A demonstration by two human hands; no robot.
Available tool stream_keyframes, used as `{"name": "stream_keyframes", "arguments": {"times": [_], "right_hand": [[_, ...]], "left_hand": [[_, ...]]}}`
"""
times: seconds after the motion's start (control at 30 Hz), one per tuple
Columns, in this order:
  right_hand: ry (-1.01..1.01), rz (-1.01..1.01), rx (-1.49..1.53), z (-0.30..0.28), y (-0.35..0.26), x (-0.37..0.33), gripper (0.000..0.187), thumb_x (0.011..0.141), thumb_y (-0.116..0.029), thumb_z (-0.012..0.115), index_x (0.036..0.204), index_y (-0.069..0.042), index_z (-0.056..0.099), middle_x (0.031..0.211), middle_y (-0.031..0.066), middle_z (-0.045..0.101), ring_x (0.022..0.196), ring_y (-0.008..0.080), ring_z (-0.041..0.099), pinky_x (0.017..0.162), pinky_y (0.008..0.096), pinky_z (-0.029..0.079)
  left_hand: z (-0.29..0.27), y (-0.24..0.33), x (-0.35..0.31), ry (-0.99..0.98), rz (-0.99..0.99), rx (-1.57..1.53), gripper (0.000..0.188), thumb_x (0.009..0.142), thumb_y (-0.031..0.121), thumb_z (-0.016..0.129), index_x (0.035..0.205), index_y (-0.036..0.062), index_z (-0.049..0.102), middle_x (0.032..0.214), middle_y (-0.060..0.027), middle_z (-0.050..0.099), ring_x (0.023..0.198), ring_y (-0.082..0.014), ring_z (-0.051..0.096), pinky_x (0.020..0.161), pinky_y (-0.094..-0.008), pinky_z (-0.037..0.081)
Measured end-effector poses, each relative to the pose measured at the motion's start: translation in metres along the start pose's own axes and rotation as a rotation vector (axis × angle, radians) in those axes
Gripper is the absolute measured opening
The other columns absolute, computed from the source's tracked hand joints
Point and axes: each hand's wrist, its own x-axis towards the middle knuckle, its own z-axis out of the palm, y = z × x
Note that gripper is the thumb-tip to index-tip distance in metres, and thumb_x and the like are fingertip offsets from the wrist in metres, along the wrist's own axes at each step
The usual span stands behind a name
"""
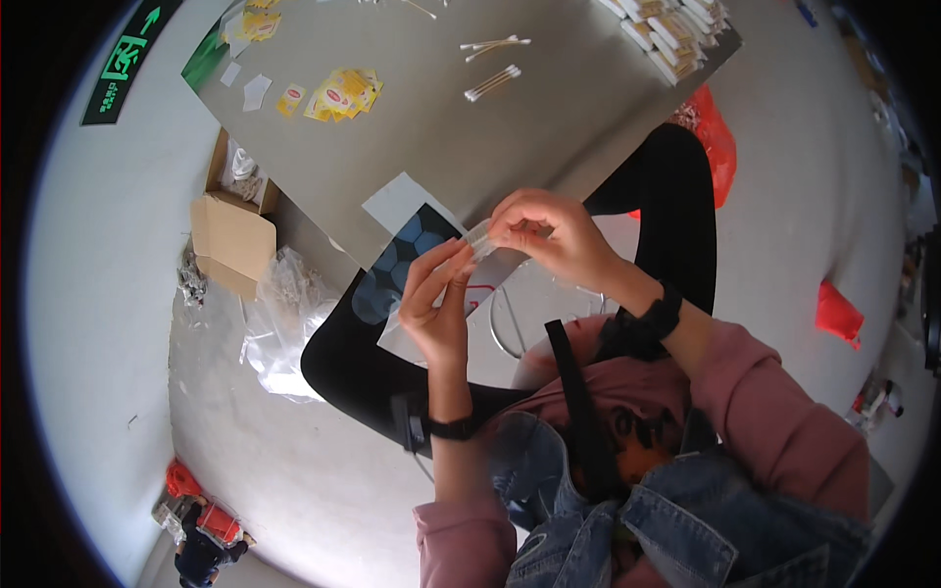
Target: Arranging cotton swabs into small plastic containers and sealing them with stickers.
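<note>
Above the near edge of the table, both hands meet at a small clear plastic bag (478, 237). My left hand (434, 292) pinches its left side between thumb and fingers. From the right, my right hand (551, 233) grips the other end with fingertips pressed together. What lies inside the bag is too small to make out. Farther off on the grey table (412, 127) lie loose cotton swabs (492, 83) in small groups. A heap of yellow printed cards (345, 95) sits to the left, and several packs of cotton swabs (671, 39) are piled at the far right.
A white sheet (404, 199) lies at the table's near corner. On the floor to the left are an opened cardboard box (233, 240) and a clear plastic sack (289, 323). A red plastic bag (720, 147) stands beyond my right knee. Another person (201, 549) is far off at lower left.
</note>
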Motion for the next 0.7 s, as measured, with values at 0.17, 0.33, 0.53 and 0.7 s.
{"name": "stream_keyframes", "arguments": {"times": [0.17, 0.33, 0.53, 0.7], "right_hand": [[0.057, 0.011, 0.059, -0.005, 0.014, 0.0, 0.002, 0.091, -0.002, 0.066, 0.09, -0.001, 0.066, 0.092, 0.0043, 0.066, 0.082, 0.0122, 0.063, 0.066, 0.0266, 0.05], [0.041, 0.122, 0.112, -0.005, 0.004, 0.014, 0.001, 0.092, -0.001, 0.065, 0.093, -0.001, 0.067, 0.1, 0.0065, 0.066, 0.084, 0.0097, 0.064, 0.068, 0.0212, 0.049], [0.084, 0.18, 0.167, -0.003, 0.001, 0.016, 0.003, 0.091, -0.002, 0.066, 0.091, 0.0, 0.065, 0.094, 0.0038, 0.067, 0.083, 0.011, 0.064, 0.07, 0.0246, 0.053], [0.073, 0.198, 0.211, -0.001, 0.002, 0.015, 0.004, 0.092, -0.001, 0.065, 0.095, 0.002, 0.065, 0.094, 0.0045, 0.067, 0.085, 0.0106, 0.064, 0.075, 0.0253, 0.054]], "left_hand": [[0.012, -0.012, -0.001, -0.015, -0.076, -0.153, 0.017, 0.082, -0.005, 0.074, 0.098, -0.0005, 0.077, 0.105, -0.0108, 0.071, 0.102, -0.0204, 0.066, 0.088, -0.0305, 0.053], [0.016, -0.008, 0.008, 0.069, -0.173, -0.252, 0.014, 0.083, -0.002, 0.075, 0.096, 0.0004, 0.077, 0.103, -0.0089, 0.071, 0.095, -0.0188, 0.066, 0.086, -0.0298, 0.052], [0.011, -0.011, 0.018, -0.04, -0.037, -0.227, 0.031, 0.078, -0.004, 0.077, 0.109, 0.0003, 0.072, 0.104, -0.009, 0.072, 0.097, -0.0187, 0.067, 0.088, -0.0302, 0.051], [0.014, -0.011, 0.02, -0.093, -0.11, -0.159, 0.035, 0.079, -0.006, 0.075, 0.113, -0.0012, 0.069, 0.109, -0.0085, 0.07, 0.102, -0.017, 0.064, 0.094, -0.0308, 0.049]]}}
